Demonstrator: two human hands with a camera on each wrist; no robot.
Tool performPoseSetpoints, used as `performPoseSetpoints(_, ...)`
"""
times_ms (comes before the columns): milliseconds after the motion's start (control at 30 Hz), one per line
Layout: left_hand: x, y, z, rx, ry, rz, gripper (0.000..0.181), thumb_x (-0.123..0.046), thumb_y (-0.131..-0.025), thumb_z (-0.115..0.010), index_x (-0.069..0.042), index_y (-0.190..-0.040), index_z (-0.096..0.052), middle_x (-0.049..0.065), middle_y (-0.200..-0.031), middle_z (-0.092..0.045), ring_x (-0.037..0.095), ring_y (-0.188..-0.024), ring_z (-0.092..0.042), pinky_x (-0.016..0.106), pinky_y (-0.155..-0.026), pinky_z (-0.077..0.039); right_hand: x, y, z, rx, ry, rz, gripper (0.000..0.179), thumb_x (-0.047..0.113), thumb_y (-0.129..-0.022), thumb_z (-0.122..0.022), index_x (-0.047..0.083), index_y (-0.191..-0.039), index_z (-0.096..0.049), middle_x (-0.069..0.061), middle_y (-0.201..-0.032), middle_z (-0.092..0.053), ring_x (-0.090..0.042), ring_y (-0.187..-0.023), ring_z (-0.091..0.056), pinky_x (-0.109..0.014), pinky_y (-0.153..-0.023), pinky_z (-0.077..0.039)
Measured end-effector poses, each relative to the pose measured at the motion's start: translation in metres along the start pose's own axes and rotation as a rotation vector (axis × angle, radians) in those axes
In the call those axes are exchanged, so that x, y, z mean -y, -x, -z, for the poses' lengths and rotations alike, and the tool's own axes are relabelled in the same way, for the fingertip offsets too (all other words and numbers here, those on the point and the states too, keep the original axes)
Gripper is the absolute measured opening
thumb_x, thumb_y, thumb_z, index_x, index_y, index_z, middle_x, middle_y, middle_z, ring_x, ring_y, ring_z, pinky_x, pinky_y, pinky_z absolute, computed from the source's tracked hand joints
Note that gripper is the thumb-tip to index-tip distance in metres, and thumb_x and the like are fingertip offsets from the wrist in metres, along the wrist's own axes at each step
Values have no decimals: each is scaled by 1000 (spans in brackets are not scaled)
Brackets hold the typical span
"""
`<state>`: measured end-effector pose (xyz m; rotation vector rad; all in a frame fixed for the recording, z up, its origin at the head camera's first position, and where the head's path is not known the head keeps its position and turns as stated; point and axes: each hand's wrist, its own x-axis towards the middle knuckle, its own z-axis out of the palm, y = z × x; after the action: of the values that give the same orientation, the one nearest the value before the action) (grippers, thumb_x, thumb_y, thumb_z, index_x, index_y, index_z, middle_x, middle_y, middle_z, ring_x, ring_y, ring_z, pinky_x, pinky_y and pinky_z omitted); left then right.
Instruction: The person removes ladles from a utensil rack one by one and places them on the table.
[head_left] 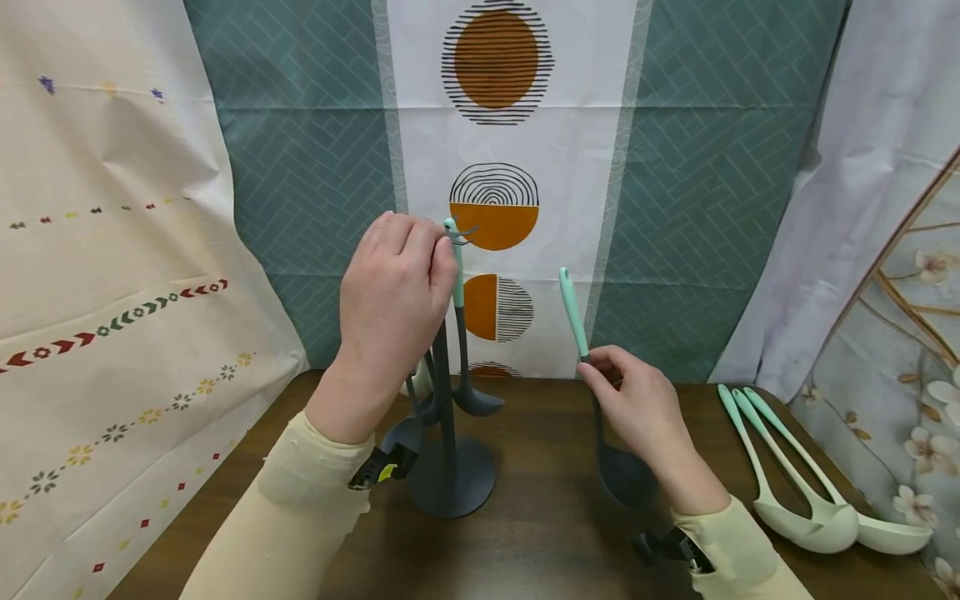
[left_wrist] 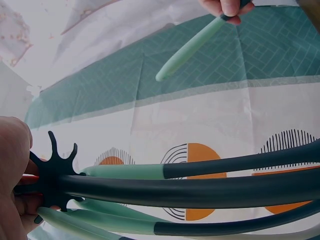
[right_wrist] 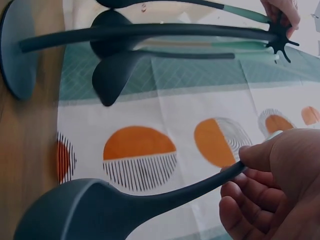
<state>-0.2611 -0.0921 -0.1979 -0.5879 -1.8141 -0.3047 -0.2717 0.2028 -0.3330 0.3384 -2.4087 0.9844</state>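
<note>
A dark grey utensil stand [head_left: 448, 467] with a round base stands mid-table; its hooked top [left_wrist: 52, 172] carries several dark ladles with mint handles [head_left: 459, 275]. My left hand [head_left: 393, 300] grips the top of the stand, fingers curled round the hooks. My right hand [head_left: 637, 408] pinches a dark spoon with a mint handle [head_left: 573, 312] upright, its bowl [right_wrist: 75, 210] resting near the table, to the right of the stand. The wrist views show the same stand [right_wrist: 150, 32] and held spoon handle [left_wrist: 192, 47].
Three pale mint ladles [head_left: 802, 492] lie at the table's right edge. Patterned cloths hang behind and at both sides: cream [head_left: 105, 250] on the left, teal and white [head_left: 510, 167] in the middle. The brown wooden table [head_left: 540, 533] runs toward me.
</note>
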Motion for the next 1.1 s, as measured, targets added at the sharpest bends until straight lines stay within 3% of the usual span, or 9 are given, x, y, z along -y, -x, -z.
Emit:
performPoseSetpoints(233, 1, 0, -1, -3, 1, 0, 33, -18, -115, -48, 3, -106, -72, 19, -104, -68, 39, -103, -63, 47, -107, -55, -13, 0, 9, 5, 48, -20, 26, 31, -108, -73, 11, -126, -77, -2, -106, -78, -24, -93, -69, -45, -80, -52)
performPoseSetpoints(433, 1, 0, -1, -2, 6, 16, 33, -20, -115, -50, 3, -109, -72, 20, -106, -68, 40, -107, -64, 46, -116, -50, -24, -3, 10, 15, 77, -51, 29, 34, -108, -73, 11, -126, -76, -2, -105, -77, -24, -90, -67, -44, -78, -50)
performPoseSetpoints(833, 0, 1, -1, 15, 3, 14, 33, -19, -115, -47, 2, -109, -72, 19, -106, -67, 39, -106, -63, 48, -106, -55, -50, -8, 9, 51, 157, -98, 29, 37, -109, -70, 11, -122, -75, -4, -103, -77, -26, -90, -68, -47, -77, -52)
performPoseSetpoints(1033, 1, 1, -1, 13, 7, 15, 34, -19, -115, -47, 2, -108, -72, 19, -106, -68, 39, -107, -65, 45, -120, -47, -58, -10, 9, 74, 190, -114, 28, 38, -108, -71, 12, -118, -74, -5, -100, -76, -27, -90, -69, -49, -74, -52)
performPoseSetpoints(1100, 1, 1, -1, 10, 7, 14, 34, -20, -115, -47, 2, -108, -72, 19, -106, -68, 39, -107, -64, 45, -118, -49, -60, -11, 9, 81, 199, -115, 27, 37, -108, -71, 12, -117, -74, -6, -101, -75, -28, -90, -69, -49, -73, -52)
